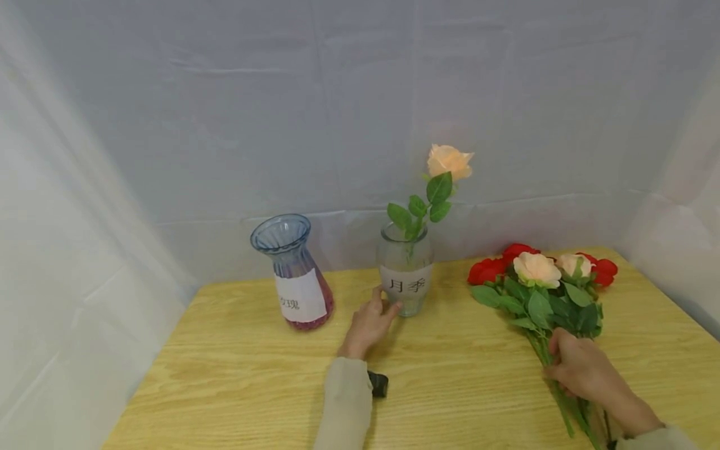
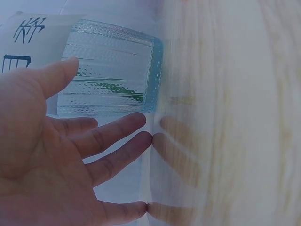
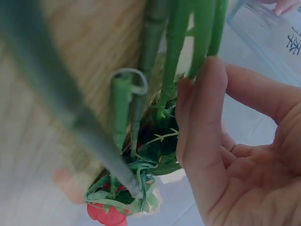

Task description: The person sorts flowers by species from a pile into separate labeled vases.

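Note:
A clear glass vase (image 1: 406,262) with a white paper label stands on the table, holding one peach rose (image 1: 449,161) with green leaves. Beside its lower left side is my left hand (image 1: 371,322), fingers spread and fairly straight. The left wrist view shows that hand's thumb (image 2: 61,77) in front of the vase's lower part (image 2: 110,66). On the right lies a bunch of red and peach roses (image 1: 537,270), stems toward me. My right hand (image 1: 585,365) is over those stems, thumb and forefinger pinching a green stem (image 3: 202,33).
To the left stands a blue and pink glass vase (image 1: 300,275), flared at the top, with its own paper label. All of this is on a wood-grain table (image 1: 236,375). White sheeting (image 1: 253,125) hangs behind it and at both sides.

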### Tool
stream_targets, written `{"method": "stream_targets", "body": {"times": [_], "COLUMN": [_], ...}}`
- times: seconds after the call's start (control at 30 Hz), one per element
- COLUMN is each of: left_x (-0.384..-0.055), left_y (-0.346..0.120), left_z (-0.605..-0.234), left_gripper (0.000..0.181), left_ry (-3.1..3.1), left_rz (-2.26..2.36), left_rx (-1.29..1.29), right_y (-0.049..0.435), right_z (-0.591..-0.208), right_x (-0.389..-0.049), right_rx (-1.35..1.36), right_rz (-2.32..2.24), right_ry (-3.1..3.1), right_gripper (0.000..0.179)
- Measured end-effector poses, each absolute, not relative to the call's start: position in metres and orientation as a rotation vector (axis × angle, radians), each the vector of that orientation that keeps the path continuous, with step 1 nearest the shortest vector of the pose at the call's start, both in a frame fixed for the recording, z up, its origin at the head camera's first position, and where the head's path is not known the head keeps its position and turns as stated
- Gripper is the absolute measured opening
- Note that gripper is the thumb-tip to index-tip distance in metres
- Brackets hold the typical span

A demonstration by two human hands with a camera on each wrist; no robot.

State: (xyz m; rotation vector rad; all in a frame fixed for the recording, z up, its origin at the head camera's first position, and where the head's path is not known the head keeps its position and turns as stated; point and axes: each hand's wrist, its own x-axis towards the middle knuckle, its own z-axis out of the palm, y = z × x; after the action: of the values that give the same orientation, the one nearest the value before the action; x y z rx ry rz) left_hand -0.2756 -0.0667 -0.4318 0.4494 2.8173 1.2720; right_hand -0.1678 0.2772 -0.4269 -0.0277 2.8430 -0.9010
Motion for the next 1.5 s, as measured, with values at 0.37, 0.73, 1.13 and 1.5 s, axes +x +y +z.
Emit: {"method": "stream_targets", "body": {"times": [0.37,0.73,1.13,1.5], "left_x": [-0.276,-0.276,-0.276,-0.276], "left_y": [-0.067,-0.068,-0.067,-0.067], "left_z": [-0.433,-0.437,-0.436,-0.434], "left_gripper": [0.064,0.064,0.063,0.065], "left_ry": [2.814,2.804,2.82,2.817], "left_rz": [1.276,1.266,1.255,1.256], "left_rx": [0.444,0.44,0.455,0.441], "right_y": [0.285,0.313,0.324,0.324], "right_z": [-0.424,-0.429,-0.433,-0.432], "right_x": [-0.169,-0.169,-0.172,-0.167], "right_rx": [0.172,0.195,0.126,-0.065], "right_rz": [-1.291,-1.655,-1.771,-1.866], "right_ry": [2.671,2.23,2.02,2.088], "right_gripper": [0.039,0.057,0.061,0.033]}}
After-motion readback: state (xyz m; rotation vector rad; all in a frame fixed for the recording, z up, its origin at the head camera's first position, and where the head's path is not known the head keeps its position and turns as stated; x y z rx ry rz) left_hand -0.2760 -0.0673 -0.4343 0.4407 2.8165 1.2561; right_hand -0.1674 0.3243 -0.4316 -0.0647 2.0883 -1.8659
